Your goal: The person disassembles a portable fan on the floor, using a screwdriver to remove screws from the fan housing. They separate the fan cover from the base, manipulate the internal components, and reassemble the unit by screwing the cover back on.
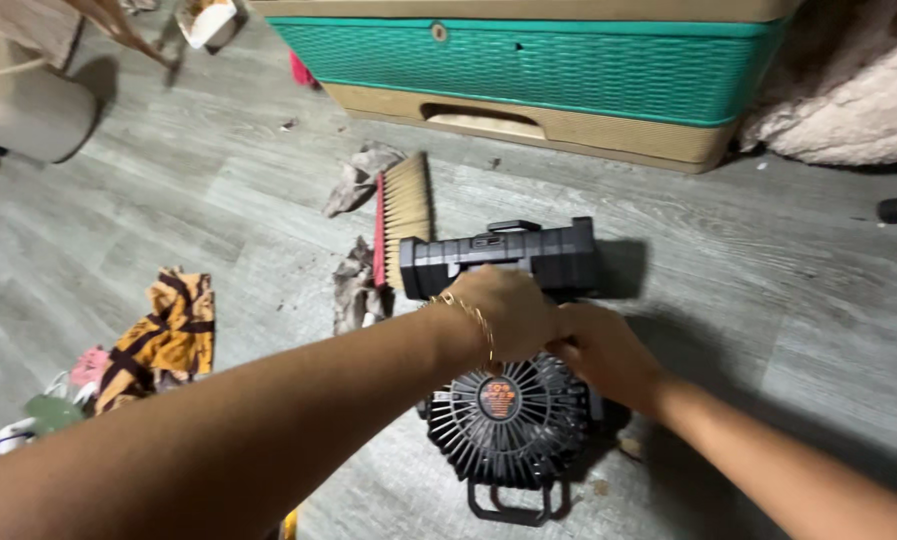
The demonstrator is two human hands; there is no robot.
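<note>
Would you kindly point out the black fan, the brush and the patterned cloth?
black fan (513, 420), head view, front grille.
brush (406, 205), head view, tan bristles.
patterned cloth (163, 340), head view, orange middle.

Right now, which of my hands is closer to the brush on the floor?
Left. Your left hand rests on top of the black fan, just right of the brush. Your right hand grips the fan farther right, beyond the left hand.

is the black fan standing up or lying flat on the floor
Lying flat: the black fan has its round grille facing up at the camera, with its stand bracket flat on the grey floor.
</note>
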